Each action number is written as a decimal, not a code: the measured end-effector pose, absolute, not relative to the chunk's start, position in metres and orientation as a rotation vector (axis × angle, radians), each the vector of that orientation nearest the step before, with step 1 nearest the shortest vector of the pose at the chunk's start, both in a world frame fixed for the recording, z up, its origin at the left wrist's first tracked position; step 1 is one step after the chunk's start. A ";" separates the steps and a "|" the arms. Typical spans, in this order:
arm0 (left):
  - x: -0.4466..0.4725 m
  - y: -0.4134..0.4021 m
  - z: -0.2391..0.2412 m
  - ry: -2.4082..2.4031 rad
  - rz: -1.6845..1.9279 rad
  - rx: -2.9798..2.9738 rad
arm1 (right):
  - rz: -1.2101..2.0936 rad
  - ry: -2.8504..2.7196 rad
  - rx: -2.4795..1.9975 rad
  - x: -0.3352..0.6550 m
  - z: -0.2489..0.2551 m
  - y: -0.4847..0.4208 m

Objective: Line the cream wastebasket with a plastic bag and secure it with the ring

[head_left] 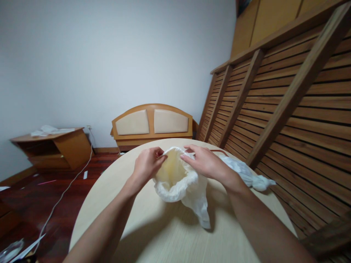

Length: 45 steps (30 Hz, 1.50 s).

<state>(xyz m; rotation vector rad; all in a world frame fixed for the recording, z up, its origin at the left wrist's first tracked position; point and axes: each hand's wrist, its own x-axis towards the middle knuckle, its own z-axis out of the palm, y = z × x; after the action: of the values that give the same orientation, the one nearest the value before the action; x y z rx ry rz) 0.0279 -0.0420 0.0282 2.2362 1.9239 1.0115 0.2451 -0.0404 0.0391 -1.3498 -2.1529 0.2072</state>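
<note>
A plain white painted wall (137,54) is filling the upper left of the frame. A brown slatted wooden panel with thick crossbars (276,106) is leaning along the right side. A pale, round, wood-grained table (167,237) is occupying the lower centre. Behind its far edge, an arched wooden headboard with two cream padded panels (152,121) is standing against the wall. A low tan wooden cabinet (67,149) is standing at the left.

A white crinkled bag with a wide round mouth and yellowish interior (178,188) is sitting at frame centre, over the table; I cannot tell whether its base is touching the top. Its loose tail is trailing to the lower right. A white translucent plastic bundle (244,173) is lying on the table's right edge.

The right hand (204,160) is pinching the rim, thumb inside, fingers outside. The left hand (149,162) is pinching the rim's left side between thumb and curled fingers.
</note>
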 end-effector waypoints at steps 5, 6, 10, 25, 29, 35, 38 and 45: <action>0.017 -0.021 0.014 1.716 1.034 2.070 | 0.305 -2.138 -1.346 0.254 0.039 -0.034; 0.016 -0.018 0.012 1.675 1.034 2.043 | 0.320 -2.158 -1.343 0.255 0.038 -0.033; 0.014 -0.012 0.004 1.627 1.015 2.013 | 0.305 -2.214 -1.351 0.251 0.035 -0.032; 0.022 -0.010 0.002 1.530 1.306 1.811 | -0.012 -2.080 -1.630 0.264 0.023 -0.007; 0.024 -0.015 -0.013 1.630 1.264 1.882 | -0.038 -1.986 -1.739 0.264 0.018 0.003; 0.017 -0.044 -0.052 1.830 0.932 2.313 | -0.041 -1.871 -1.841 0.262 0.015 0.007; 0.005 -0.045 -0.075 1.846 0.777 2.340 | -0.045 -1.856 -1.844 0.263 0.014 0.006; -0.012 -0.022 -0.110 1.768 0.813 2.065 | -0.152 -1.835 -1.653 0.263 0.022 0.002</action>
<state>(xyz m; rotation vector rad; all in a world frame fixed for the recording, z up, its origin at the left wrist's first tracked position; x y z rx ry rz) -0.0116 -0.0217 -0.1100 2.0653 1.7680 0.8126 0.2628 0.0025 0.0221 -1.6529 -1.8353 -0.1521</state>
